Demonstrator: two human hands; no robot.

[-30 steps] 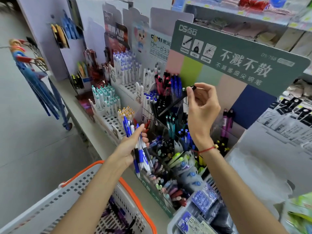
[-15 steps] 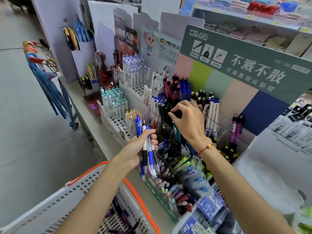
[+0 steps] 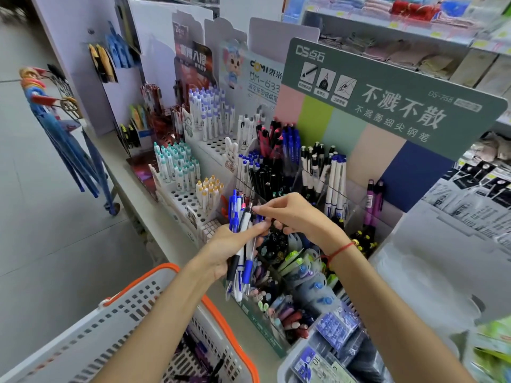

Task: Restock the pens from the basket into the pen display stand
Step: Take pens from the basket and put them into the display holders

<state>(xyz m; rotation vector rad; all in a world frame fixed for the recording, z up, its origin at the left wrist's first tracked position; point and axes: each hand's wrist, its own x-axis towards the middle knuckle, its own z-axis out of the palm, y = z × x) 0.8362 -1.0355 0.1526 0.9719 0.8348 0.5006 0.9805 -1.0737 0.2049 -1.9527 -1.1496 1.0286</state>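
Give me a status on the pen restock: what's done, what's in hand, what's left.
Done: the clear compartments of the green pen display stand already hold many black, blue and white pens. In hand: the left hand grips a bundle of blue and white click pens, and the right hand reaches its fingertips to the top of that bundle. Left: that bundle, plus dark pens lying in the grey plastic basket with orange rim.

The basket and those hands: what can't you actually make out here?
- Basket, head view: most of it is cut off by the bottom edge, and the left forearm covers part of its contents.
- Right hand: its fingers reach the pen bundle in the left hand; which pen they pinch is hidden.
- Printed labels on the pens: too small.
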